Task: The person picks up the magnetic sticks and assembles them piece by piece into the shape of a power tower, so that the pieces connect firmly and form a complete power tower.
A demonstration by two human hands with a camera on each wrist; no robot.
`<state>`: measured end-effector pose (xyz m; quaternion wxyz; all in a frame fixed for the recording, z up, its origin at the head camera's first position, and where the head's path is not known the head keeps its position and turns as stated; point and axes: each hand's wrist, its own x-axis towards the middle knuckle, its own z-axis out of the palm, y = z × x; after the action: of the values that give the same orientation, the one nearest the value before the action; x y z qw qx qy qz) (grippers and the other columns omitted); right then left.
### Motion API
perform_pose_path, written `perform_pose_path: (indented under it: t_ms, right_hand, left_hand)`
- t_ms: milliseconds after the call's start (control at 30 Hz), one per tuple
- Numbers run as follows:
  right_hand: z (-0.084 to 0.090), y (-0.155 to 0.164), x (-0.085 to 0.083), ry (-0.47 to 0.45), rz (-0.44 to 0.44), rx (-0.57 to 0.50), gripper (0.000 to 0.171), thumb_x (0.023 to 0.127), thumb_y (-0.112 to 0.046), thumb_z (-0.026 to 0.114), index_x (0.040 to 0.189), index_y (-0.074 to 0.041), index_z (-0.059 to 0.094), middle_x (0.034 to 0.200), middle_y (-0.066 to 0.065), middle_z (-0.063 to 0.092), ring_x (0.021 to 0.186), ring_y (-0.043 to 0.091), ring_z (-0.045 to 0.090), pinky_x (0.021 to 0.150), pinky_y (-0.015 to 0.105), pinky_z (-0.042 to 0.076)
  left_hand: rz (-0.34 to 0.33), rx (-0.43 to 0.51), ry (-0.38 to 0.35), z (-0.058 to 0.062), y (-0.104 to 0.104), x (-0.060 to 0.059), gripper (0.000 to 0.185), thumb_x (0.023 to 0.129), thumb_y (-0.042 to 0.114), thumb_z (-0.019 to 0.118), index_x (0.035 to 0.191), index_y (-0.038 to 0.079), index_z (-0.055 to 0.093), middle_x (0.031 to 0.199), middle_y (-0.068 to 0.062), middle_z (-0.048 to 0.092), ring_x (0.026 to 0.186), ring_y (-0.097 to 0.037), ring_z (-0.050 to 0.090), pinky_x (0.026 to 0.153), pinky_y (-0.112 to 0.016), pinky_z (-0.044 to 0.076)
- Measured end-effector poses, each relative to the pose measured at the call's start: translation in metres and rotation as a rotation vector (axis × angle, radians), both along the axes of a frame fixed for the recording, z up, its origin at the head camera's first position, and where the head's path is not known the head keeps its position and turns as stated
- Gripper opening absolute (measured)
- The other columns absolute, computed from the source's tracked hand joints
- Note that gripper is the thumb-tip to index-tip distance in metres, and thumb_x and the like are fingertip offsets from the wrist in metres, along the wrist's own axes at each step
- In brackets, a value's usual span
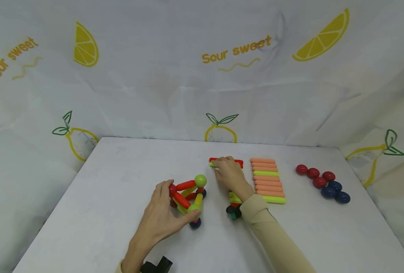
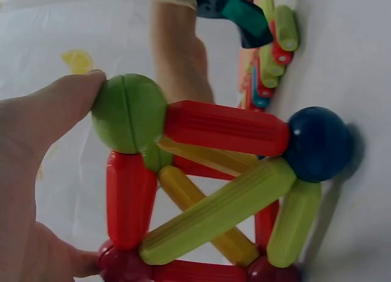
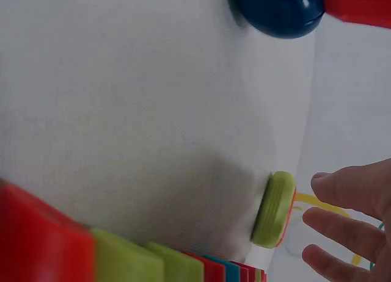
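A framework of magnetic rods and balls stands on the table left of centre, with red, green and yellow rods joined by green, red and blue balls. My left hand spans it, the thumb pressing a green ball and the fingers against the red-ball side. A blue ball touches the tabletop. My right hand reaches over the far end of a row of rods. In the right wrist view, its spread fingertips are close to a green rod but apart from it. My right forearm hides much of that row.
Right of my right hand lies a column of orange and green rods. Farther right are several red balls and three blue balls. A white cloth with lemon prints hangs behind the table.
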<state>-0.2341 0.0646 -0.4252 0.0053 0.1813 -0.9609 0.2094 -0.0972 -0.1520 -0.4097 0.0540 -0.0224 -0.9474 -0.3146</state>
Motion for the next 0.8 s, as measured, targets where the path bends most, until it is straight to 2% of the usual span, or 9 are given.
perform_pose_path:
  t_ms: [100, 233, 333, 400, 500, 633, 800]
  right_hand:
    - [-0.004, 0.0, -0.005, -0.044, 0.006, 0.053, 0.029, 0.097, -0.008, 0.066, 0.125, -0.005, 0.073, 0.13, 0.018, 0.07, 0.122, 0.041, 0.058, 0.093, 0.052, 0.053]
    - [-0.008, 0.0, -0.008, -0.071, 0.008, 0.067, 0.031, 0.094, -0.005, 0.068, 0.125, -0.002, 0.072, 0.12, 0.019, 0.07, 0.11, 0.038, 0.058, 0.085, 0.046, 0.052]
    - [-0.013, -0.001, -0.007, -0.1, 0.01, 0.038, 0.029, 0.092, -0.003, 0.072, 0.121, 0.001, 0.073, 0.112, 0.019, 0.07, 0.102, 0.034, 0.061, 0.087, 0.043, 0.054]
    - [-0.016, -0.002, -0.005, -0.113, 0.017, 0.017, 0.026, 0.09, -0.002, 0.074, 0.116, 0.002, 0.075, 0.11, 0.018, 0.072, 0.1, 0.032, 0.064, 0.091, 0.042, 0.057]
    - [-0.014, -0.003, -0.002, -0.111, 0.034, -0.008, 0.025, 0.089, -0.003, 0.076, 0.113, 0.001, 0.076, 0.11, 0.016, 0.075, 0.101, 0.03, 0.067, 0.094, 0.041, 0.058]
    - [0.013, -0.005, 0.009, -0.107, 0.093, -0.097, 0.028, 0.088, -0.006, 0.079, 0.115, -0.002, 0.076, 0.108, 0.012, 0.077, 0.097, 0.025, 0.069, 0.086, 0.036, 0.06]
    - [0.06, -0.003, 0.047, -0.07, 0.284, -0.25, 0.03, 0.087, -0.011, 0.081, 0.116, -0.005, 0.076, 0.105, 0.005, 0.079, 0.091, 0.017, 0.071, 0.077, 0.025, 0.059]
  left_hand:
    - [-0.018, 0.002, -0.055, 0.004, -0.004, 0.0, 0.11, 0.069, 0.069, 0.082, 0.153, 0.009, 0.043, 0.142, -0.011, 0.047, 0.099, -0.02, 0.06, 0.083, -0.036, 0.057]
    - [-0.091, 0.015, -0.116, 0.008, -0.015, 0.0, 0.114, 0.07, 0.07, 0.081, 0.159, 0.013, 0.035, 0.147, -0.01, 0.042, 0.115, -0.025, 0.059, 0.093, -0.045, 0.057]
    - [-0.189, 0.062, -0.136, 0.009, -0.024, -0.001, 0.114, 0.074, 0.065, 0.081, 0.161, 0.015, 0.028, 0.154, -0.005, 0.043, 0.13, -0.025, 0.055, 0.102, -0.05, 0.055]
    - [-0.272, 0.116, -0.141, 0.008, -0.029, -0.001, 0.11, 0.078, 0.058, 0.081, 0.162, 0.016, 0.025, 0.157, -0.004, 0.044, 0.136, -0.024, 0.053, 0.104, -0.052, 0.054]
    - [-0.398, 0.188, -0.153, 0.006, -0.034, -0.002, 0.104, 0.083, 0.045, 0.079, 0.164, 0.017, 0.019, 0.165, -0.004, 0.037, 0.14, -0.025, 0.052, 0.104, -0.051, 0.054]
    - [-0.504, 0.23, -0.155, 0.003, -0.034, -0.003, 0.106, 0.084, 0.038, 0.08, 0.165, 0.018, 0.015, 0.171, -0.003, 0.023, 0.147, -0.027, 0.046, 0.103, -0.052, 0.054]
    - [-0.505, 0.262, -0.12, -0.001, -0.028, -0.005, 0.107, 0.078, 0.038, 0.088, 0.163, 0.02, 0.025, 0.166, -0.006, 0.031, 0.137, -0.022, 0.052, 0.098, -0.044, 0.058]
